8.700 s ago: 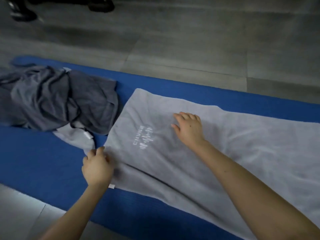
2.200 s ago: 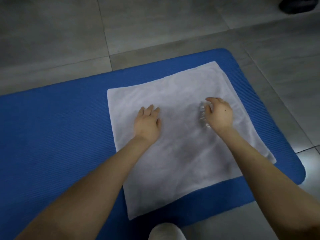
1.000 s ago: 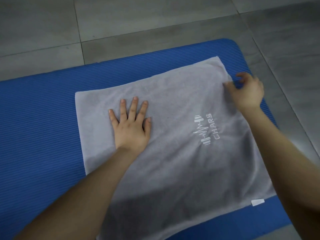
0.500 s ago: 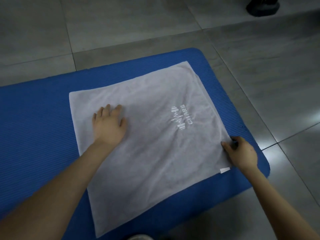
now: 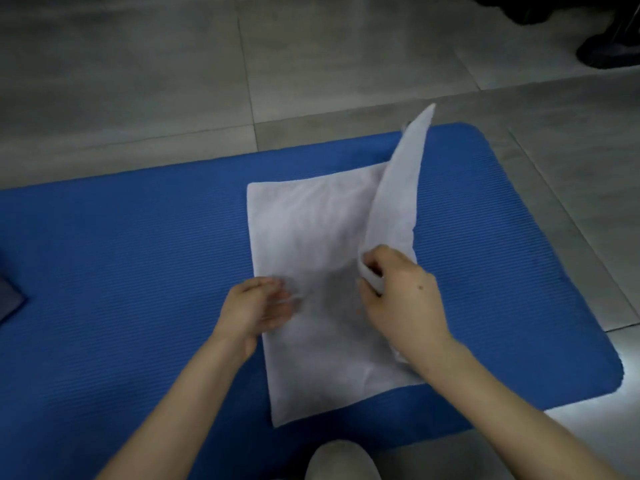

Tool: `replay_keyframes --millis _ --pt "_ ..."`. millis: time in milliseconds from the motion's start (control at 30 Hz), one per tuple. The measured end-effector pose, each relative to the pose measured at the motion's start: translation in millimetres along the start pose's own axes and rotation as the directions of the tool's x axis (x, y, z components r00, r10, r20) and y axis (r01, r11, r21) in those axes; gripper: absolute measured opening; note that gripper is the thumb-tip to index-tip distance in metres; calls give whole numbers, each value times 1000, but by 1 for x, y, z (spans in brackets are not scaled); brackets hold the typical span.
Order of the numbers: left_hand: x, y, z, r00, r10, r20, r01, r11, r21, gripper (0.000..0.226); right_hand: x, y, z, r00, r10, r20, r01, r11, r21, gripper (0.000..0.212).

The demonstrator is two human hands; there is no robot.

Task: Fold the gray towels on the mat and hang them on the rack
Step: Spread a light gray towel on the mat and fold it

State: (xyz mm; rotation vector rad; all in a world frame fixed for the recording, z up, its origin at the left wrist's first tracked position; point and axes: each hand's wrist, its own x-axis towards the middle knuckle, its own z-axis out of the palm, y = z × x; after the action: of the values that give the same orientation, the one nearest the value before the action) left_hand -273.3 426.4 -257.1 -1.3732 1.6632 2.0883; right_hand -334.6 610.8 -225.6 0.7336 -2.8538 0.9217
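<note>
Towel (image 5: 311, 237) was mid-fold on the mat (image 5: 138, 254): right hand (image 5: 401, 299) pinched the raised flap, left hand (image 5: 252, 310) hovered, fingers loose; rack not yet reached.

What I count
One gray towel (image 5: 311, 237), one blue mat (image 5: 121, 271), one dark cloth corner (image 5: 8, 299), one shoe (image 5: 609, 50), two grips: left grip (image 5: 256, 310), right grip (image 5: 401, 299).

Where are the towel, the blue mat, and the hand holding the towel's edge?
gray towel (image 5: 311, 233): head view, its flat middle.
blue mat (image 5: 121, 258): head view, bare ribbed surface left of the towel.
right hand (image 5: 405, 303): head view, back of the hand.
</note>
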Motion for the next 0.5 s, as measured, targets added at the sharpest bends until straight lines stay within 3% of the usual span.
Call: replay_keyframes --millis 100,167,233,267,333,400,500 --pt "-5 -16 -12 997 -82 -13 82 995 -52 12 -17 -22 48 981 -128 148 124 992 39 31" --pt "-6 -25 -17 993 -115 -1 115 991 -61 13 -30 -25 73 936 -135 324 154 988 -31 35" --pt "-6 -31 -19 989 -150 4 150 987 -57 11 -38 -26 86 823 -83 562 188 973 -131 25" --pt "-7 -32 -19 986 -164 6 164 985 -57 8 -40 -24 89 723 -32 690 163 979 -125 23" --pt "-6 -34 -17 986 -170 3 170 984 -52 10 -31 -26 84 599 18 800 82 993 -84 24" --pt "-4 -36 -15 987 -160 -4 160 986 -38 11 -12 -29 80 621 59 781 -12 998 -66 23" --pt "1 -41 -14 986 -169 -6 169 985 -29 11 27 -28 90 799 116 590 -44 990 -135 28"
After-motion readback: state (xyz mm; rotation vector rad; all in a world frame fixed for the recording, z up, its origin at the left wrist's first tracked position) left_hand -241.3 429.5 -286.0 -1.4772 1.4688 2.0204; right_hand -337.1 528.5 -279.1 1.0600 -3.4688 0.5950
